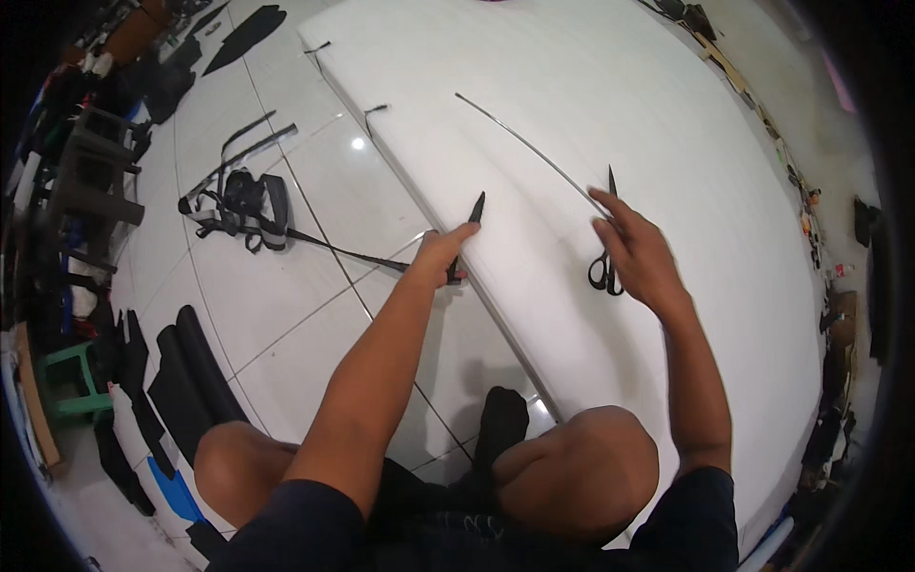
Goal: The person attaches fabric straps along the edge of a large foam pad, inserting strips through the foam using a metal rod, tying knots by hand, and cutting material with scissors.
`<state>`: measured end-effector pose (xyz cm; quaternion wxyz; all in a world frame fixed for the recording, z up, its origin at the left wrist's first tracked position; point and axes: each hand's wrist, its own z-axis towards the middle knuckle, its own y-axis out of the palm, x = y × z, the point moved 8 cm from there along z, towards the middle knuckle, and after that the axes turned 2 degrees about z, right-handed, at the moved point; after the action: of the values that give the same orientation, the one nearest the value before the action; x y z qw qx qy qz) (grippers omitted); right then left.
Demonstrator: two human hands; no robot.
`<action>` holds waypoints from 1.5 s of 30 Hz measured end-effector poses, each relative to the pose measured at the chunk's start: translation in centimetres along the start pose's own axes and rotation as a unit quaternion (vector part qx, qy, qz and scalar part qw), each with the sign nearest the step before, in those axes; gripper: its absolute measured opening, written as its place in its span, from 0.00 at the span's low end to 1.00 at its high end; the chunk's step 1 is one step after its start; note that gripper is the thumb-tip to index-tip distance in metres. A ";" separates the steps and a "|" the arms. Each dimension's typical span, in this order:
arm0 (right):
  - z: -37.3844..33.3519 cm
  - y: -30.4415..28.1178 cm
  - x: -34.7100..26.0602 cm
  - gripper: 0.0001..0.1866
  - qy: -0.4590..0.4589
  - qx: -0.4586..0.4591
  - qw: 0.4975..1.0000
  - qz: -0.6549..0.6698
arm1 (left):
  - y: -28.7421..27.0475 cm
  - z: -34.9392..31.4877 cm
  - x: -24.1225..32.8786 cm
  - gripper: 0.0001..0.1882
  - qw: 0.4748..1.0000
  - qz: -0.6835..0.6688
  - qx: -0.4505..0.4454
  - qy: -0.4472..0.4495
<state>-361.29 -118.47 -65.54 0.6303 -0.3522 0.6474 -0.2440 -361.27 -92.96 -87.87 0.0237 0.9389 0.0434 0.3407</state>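
My left hand is closed on a black strap at the edge of a large white slab. The strap's short end sticks up past my thumb, and its other side runs left to a tangled bundle of black and grey webbing on the floor. Between the thumb and fingers of my right hand is one end of a thin metal rod, which slants away to the far left over the slab. Black-handled scissors lie beneath that hand, partly hidden by it.
Two short dark ties stick out along the slab's left edge. White floor tiles lie left of it, with rolled black material, a green stool and a dark stool beyond. Assorted items line the right wall.
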 end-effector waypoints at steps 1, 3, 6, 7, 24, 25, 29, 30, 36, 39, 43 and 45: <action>-1.7 -1.6 -0.2 0.17 -0.037 0.022 0.998 -0.037 | 0.1 0.2 -0.1 0.39 1.000 -0.003 0.021 0.021; -4.6 -4.2 -1.3 0.16 -0.059 -0.005 0.989 -0.137 | 0.2 1.2 0.1 0.35 0.998 -0.009 0.032 0.044; -7.3 -5.2 -2.3 0.16 -0.108 -0.035 0.966 -0.234 | -0.1 1.9 -0.3 0.28 1.000 -0.010 0.001 0.024; -7.8 -5.7 -2.8 0.16 -0.103 -0.033 0.964 -0.243 | 0.4 1.9 -0.3 0.28 1.000 -0.014 -0.008 0.024; -6.7 -4.3 -11.2 0.15 -0.240 -0.047 0.876 -0.417 | -0.4 2.0 -0.2 0.43 0.999 -0.032 -0.016 0.022; -6.5 -4.4 -11.7 0.15 -0.242 -0.044 0.873 -0.421 | -0.5 2.2 -0.4 0.43 0.999 -0.033 -0.017 0.020; -5.7 -3.0 -12.0 0.14 -0.244 -0.069 0.872 -0.418 | -0.9 2.4 -0.5 0.45 0.999 -0.029 -0.001 0.020; -5.8 -3.2 -11.8 0.14 -0.243 -0.071 0.874 -0.414 | -0.7 2.3 -0.4 0.45 0.999 -0.025 -0.003 0.020; -4.7 -3.3 -13.4 0.13 -0.221 -0.106 0.870 -0.427 | -0.9 1.5 0.2 0.44 1.000 0.009 0.026 -0.009; -2.2 -2.6 -15.7 0.11 -0.223 -0.145 0.854 -0.447 | -0.8 2.6 -0.3 0.42 0.996 0.001 -0.091 -0.014; 1.9 -1.3 -18.5 0.11 -0.292 -0.186 0.825 -0.446 | -1.0 4.3 -1.1 0.42 0.988 -0.014 -0.149 -0.023; 3.7 -0.5 -18.4 0.11 -0.288 -0.204 0.818 -0.455 | -1.2 4.9 -0.8 0.37 0.988 -0.049 -0.149 0.006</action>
<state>-358.32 -104.21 -53.63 0.5191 -0.7814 0.2373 -0.2523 -358.78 -91.95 -92.21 0.1797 0.9194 0.0385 0.3476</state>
